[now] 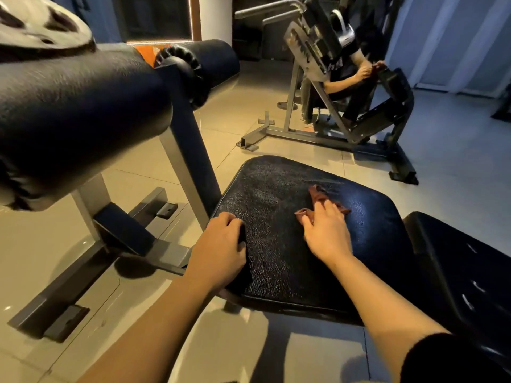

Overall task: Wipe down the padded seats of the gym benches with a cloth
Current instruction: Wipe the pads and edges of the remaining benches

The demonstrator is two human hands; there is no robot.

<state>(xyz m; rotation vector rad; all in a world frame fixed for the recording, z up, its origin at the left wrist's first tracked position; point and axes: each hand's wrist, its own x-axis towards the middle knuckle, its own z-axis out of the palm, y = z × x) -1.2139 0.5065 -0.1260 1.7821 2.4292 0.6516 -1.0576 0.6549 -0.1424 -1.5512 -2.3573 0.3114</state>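
A black padded bench seat [276,258] lies in the middle of the view, its surface glossy and textured. A small reddish-brown cloth [318,196] lies crumpled on the seat's far right part. My right hand [325,230] presses down on the cloth with spread fingers, covering its near part. My left hand [221,244] grips the seat's left edge, fingers curled over the rim. A second black pad [464,272] adjoins the seat on the right.
A thick black roller pad [83,106] on a grey steel frame [188,150] looms at upper left, a weight plate [41,26] above it. Behind the seat stands another machine [345,128], where a person [356,76] sits. Tiled floor surrounds the bench.
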